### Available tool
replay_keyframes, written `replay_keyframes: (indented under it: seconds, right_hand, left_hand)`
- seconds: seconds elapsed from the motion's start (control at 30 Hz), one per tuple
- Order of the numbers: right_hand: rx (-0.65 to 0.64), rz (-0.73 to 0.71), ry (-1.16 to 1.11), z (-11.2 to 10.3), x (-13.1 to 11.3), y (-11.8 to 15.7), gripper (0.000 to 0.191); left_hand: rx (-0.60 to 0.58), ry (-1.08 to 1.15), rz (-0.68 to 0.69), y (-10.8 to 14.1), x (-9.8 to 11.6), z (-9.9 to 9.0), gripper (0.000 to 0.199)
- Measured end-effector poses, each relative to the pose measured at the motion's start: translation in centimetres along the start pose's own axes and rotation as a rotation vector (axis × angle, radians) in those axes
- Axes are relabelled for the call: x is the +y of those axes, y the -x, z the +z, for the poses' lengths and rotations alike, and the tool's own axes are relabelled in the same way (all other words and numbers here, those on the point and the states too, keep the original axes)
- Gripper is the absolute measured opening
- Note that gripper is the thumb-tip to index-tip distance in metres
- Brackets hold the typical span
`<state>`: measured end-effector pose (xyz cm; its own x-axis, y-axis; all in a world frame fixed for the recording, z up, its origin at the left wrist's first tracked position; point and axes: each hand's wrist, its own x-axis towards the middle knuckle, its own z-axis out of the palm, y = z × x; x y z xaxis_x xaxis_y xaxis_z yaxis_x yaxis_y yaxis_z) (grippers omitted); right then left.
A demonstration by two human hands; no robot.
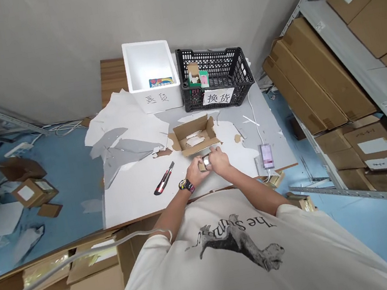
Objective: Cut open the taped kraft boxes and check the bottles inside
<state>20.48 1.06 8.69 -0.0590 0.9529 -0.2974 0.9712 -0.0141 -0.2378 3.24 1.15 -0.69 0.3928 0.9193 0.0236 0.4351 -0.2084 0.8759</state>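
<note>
Both of your hands meet just in from the middle of the table's near edge, around a small item point(206, 162) that shows a pale round spot; what it is, you cannot tell at this size. Your left hand point(195, 171), with a dark watch point(186, 185) at its wrist, has its fingers bent in against the item's left side. Your right hand point(220, 161) is curled over its right side, so the item is gripped between the two, with its lower part partly hidden by your fingers.

Just beyond your hands, toward the far edge, stands an open cardboard box point(190, 128) with torn paper point(195, 139) inside. To the left of your hands, a cutter knife point(164, 178) lies aslant on the white covering point(124, 207), its blade end pointing toward the far edge. Along that far edge a white foam box point(156, 102) stands beside a black crate point(245, 68); the foam box holds a colourful packet point(161, 81), and the crate holds small boxes at its left end and bears a handwritten label point(218, 96) on its front. Near the table's near right corner lies a phone point(266, 156), its screen blurred
</note>
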Motion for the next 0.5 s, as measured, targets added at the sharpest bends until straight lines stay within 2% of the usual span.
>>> replay_keyframes:
  seconds: [0.1,0.23,0.33,0.4,0.5]
  right_hand:
    - [0.026,-0.020,-0.039,-1.4,-1.0,0.6,0.023]
    - [0.239,-0.129,-0.195,-4.5,-0.8,3.4,0.033]
    - [0.426,-0.134,-0.457,-7.5,0.6,4.9,0.043]
    - [0.543,-0.101,-0.680,-9.5,1.8,4.9,0.046]
    - [0.687,-0.047,-1.023,-11.8,3.7,4.0,0.054]
  left_hand:
    - [0.036,0.015,-0.021,-0.4,-0.4,0.1,0.052]
    - [0.050,-0.011,-0.025,-0.9,-0.9,0.2,0.049]
    - [0.037,-0.024,-0.027,-1.3,-1.1,0.4,0.055]
    - [0.010,-0.016,-0.012,-1.5,-1.0,0.2,0.063]
    - [-0.013,0.008,0.096,-1.2,-0.2,-1.5,0.078]
